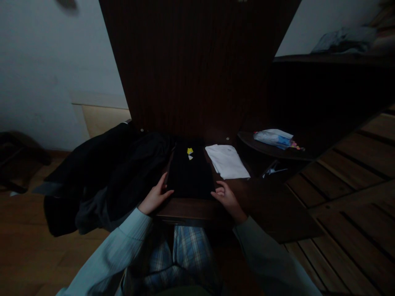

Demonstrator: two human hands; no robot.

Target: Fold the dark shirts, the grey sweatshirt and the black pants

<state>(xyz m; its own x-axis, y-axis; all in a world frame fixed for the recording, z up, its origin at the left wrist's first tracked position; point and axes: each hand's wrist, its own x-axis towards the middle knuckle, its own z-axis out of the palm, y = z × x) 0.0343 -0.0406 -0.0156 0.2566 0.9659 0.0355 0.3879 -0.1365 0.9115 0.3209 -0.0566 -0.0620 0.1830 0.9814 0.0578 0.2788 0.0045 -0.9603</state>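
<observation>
A folded black garment lies flat in front of me, with a small yellow and white print near its far end. My left hand is at its near left corner, thumb and fingers spread apart along the edge. At the near right corner, my right hand has its thumb and index finger apart and the other fingers curled a little. Both hands appear to touch the cloth without gripping it. Just right of the black garment is a folded white garment.
A heap of dark clothes hangs over the left side of the dark wooden surface. A tall dark panel rises behind. On a rounded shelf to the right lies a white and blue plastic packet. Wooden slats are farther right.
</observation>
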